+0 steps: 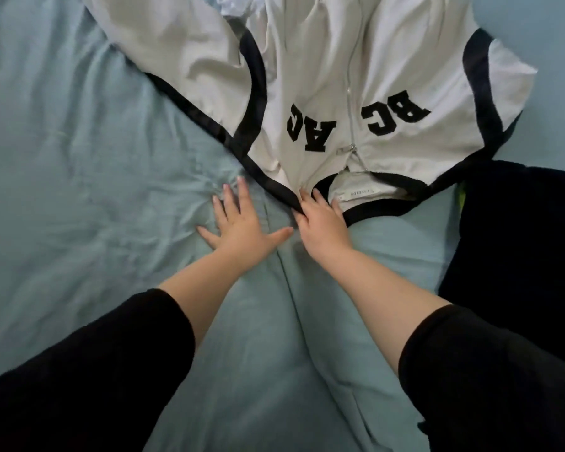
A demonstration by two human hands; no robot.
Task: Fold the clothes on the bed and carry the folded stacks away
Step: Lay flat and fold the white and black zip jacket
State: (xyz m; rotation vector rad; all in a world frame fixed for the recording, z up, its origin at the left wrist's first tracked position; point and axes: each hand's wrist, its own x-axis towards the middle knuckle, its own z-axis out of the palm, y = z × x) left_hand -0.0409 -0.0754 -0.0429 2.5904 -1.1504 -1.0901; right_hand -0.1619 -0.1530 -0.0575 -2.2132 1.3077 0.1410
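The white jacket lies front up on the bed, collar toward the person. The right hand pinches its black collar trim. Just beside it, the left hand rests flat on the bed with fingers spread wide. A dark garment lies to the right.

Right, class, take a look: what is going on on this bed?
A person is dealing with a white jacket spread unfolded on the bed, collar toward them. Their right hand grips its black-trimmed edge by the collar; the left hand lies flat on the sheet beside it. A dark garment lies at the right.
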